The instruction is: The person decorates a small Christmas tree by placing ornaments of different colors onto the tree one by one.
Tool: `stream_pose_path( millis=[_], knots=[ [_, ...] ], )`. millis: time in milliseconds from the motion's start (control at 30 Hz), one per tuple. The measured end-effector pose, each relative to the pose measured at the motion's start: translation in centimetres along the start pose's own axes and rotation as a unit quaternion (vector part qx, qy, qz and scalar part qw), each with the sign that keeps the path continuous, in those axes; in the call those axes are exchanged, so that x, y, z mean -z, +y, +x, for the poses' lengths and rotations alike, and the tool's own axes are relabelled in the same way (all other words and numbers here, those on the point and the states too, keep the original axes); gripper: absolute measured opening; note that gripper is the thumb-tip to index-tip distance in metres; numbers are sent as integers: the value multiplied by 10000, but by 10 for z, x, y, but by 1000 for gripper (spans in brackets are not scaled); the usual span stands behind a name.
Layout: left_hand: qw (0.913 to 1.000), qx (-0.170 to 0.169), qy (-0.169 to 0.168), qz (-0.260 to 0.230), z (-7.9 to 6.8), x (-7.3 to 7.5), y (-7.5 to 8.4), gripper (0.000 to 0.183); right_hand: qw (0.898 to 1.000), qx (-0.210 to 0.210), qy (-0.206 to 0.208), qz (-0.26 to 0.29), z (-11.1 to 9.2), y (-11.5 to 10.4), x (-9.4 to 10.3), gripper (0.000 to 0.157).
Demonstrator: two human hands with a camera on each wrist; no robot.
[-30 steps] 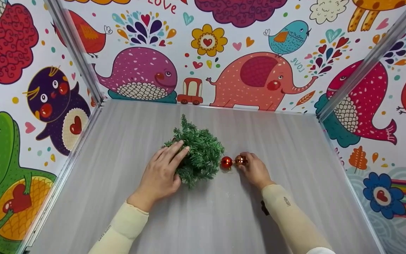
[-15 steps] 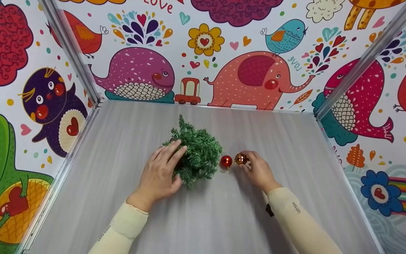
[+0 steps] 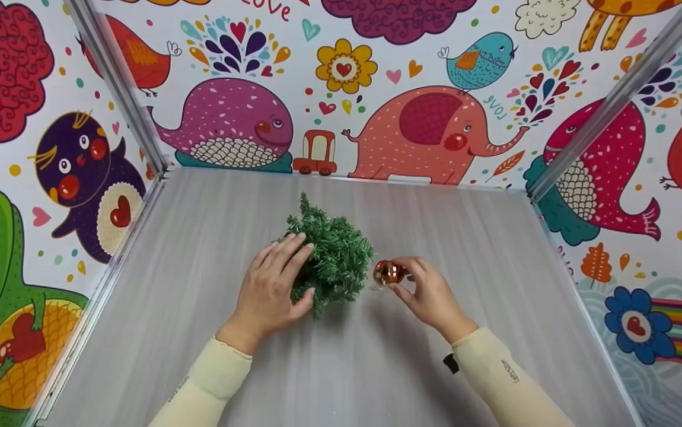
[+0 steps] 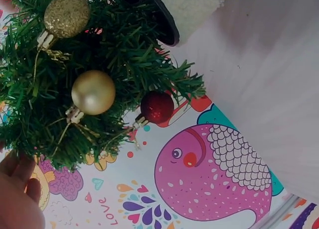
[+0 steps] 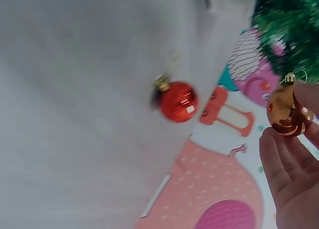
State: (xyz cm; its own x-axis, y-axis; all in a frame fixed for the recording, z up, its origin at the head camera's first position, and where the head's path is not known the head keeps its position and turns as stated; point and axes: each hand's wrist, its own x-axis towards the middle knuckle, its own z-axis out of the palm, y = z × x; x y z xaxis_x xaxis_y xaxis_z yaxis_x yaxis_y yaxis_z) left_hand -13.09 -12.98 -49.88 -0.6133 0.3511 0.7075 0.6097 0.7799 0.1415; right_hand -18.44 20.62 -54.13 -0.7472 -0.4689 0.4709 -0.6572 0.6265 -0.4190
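A small green Christmas tree [image 3: 338, 255] stands mid-table, leaning a little. My left hand [image 3: 270, 293] rests on its left side, fingers extended along the branches and thumb apart, lower down. The left wrist view shows a glittery gold bauble [image 4: 67, 15], a matte gold bauble [image 4: 93, 92] and a dark red bauble [image 4: 157, 107] on the branches. To the right of the tree, my right hand [image 3: 433, 290] pinches a shiny copper-gold bauble [image 5: 286, 109] by thumb and fingers, off the table. A shiny red bauble [image 5: 179, 102] lies on the table, mostly hidden behind it in the head view.
The grey tabletop [image 3: 329, 379] is bounded by printed cartoon panels [image 3: 436, 47] at the back and both sides. Metal posts [image 3: 121, 83] rise at the back corners. A white base with a dark rim [image 4: 172, 25] shows under the tree.
My right hand has lifted the copper-gold bauble and moved it left, in front of the red one in the head view. My left thumb has shifted slightly toward the tree.
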Motion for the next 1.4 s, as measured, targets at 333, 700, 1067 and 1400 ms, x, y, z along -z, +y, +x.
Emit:
stream_pose_path(
  millis=[333,700,1067,1400],
  knots=[
    [9997,-164,166,-18,3,-2,3,74,9984,460,74,333,4,-41,8,47],
    [9948,-743,681,-164,9,-3,11,41,9916,853,254,935,10,-71,-3,46],
    [9950,-869,364,-327,8,-6,16,30,9859,990,270,1323,16,-86,-16,47],
    [9953,-839,353,-342,6,-8,19,14,9838,875,233,1548,18,-92,-22,46]
  ],
)
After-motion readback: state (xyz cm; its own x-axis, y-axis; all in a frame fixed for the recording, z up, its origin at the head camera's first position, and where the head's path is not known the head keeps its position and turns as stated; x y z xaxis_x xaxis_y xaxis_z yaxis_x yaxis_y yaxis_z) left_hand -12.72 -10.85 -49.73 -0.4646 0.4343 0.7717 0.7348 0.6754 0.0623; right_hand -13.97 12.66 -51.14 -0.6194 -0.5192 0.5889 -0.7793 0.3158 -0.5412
